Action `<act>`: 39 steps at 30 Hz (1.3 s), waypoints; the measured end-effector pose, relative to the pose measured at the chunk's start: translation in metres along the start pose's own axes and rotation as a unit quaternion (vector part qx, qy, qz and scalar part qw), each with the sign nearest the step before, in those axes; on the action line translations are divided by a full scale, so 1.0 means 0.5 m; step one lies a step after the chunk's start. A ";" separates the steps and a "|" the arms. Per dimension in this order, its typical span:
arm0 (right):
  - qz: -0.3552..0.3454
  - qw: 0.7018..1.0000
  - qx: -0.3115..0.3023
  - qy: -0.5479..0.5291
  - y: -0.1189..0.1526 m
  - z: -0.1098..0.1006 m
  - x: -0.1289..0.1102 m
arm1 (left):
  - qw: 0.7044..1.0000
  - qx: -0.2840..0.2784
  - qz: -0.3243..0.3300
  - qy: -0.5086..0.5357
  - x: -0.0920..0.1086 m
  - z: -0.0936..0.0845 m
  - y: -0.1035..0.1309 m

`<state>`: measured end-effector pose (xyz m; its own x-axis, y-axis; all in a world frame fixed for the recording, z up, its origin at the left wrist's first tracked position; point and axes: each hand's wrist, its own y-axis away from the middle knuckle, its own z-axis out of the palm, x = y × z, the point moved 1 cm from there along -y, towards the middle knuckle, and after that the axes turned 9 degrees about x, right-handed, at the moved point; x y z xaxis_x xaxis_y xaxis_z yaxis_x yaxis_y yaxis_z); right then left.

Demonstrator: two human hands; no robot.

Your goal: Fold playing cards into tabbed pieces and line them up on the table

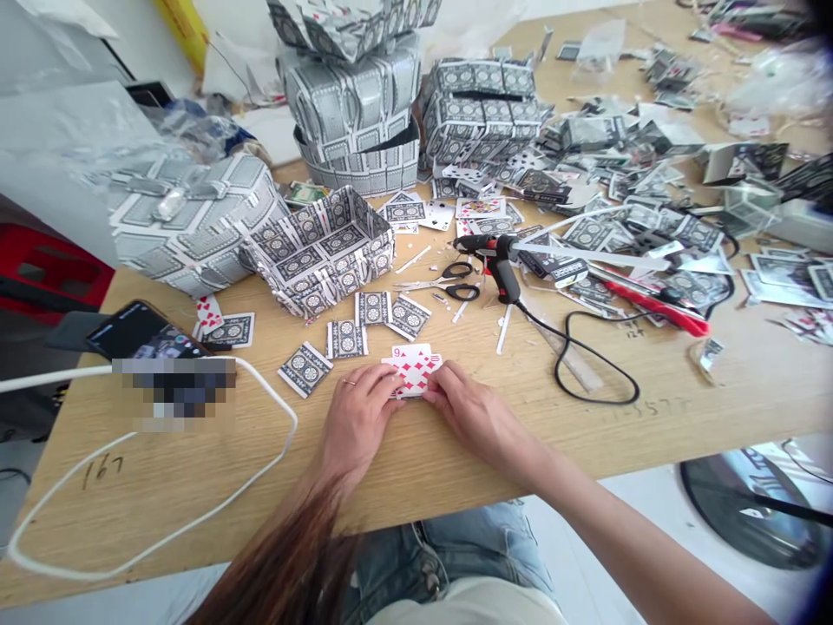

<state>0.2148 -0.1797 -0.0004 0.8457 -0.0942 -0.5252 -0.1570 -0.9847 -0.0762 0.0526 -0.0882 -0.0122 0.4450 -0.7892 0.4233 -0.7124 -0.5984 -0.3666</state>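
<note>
Both hands are closed on the work at the near side of the bench [416, 473]. The left hand [360, 408], a ring on one finger, grips the left edge of the playing cards [415, 375]; the right hand [472, 408] pinches their right edge between thumb and fingers. The cards lie face up and overlapping — red diamonds, with a 9 at the upper left corner — low over the bench between the hands.

Just beyond, to the left, are four patterned card pieces [346, 340], backs up, with pale strips along their edges. Behind these stands an open card-built box [355, 267], its interior visible. Scissors [443, 280] lie partly open beyond the cards, just beside a glue gun [502, 271] whose black cord [595, 400] loops across the right side. A phone [147, 328] lies at the left — near it, a white cable [295, 423] curves over the surface.
</note>
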 end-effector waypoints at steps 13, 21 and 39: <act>-0.148 0.983 0.067 0.092 0.033 -0.010 0.006 | 0.999 0.040 -0.003 0.001 0.015 -0.005 0.013; -0.208 0.974 0.090 0.028 0.038 -0.011 0.016 | 0.998 0.039 0.037 -0.021 0.015 -0.005 0.015; -0.160 0.980 0.113 -0.023 0.052 0.020 0.036 | 0.997 0.047 -0.023 0.061 0.025 0.001 0.017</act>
<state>0.2208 -0.2056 -0.0202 0.8474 0.2261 -0.4804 -0.0008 -0.9042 -0.4271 0.0524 -0.1034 -0.0104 0.4026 -0.7419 0.5361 -0.6366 -0.6478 -0.4184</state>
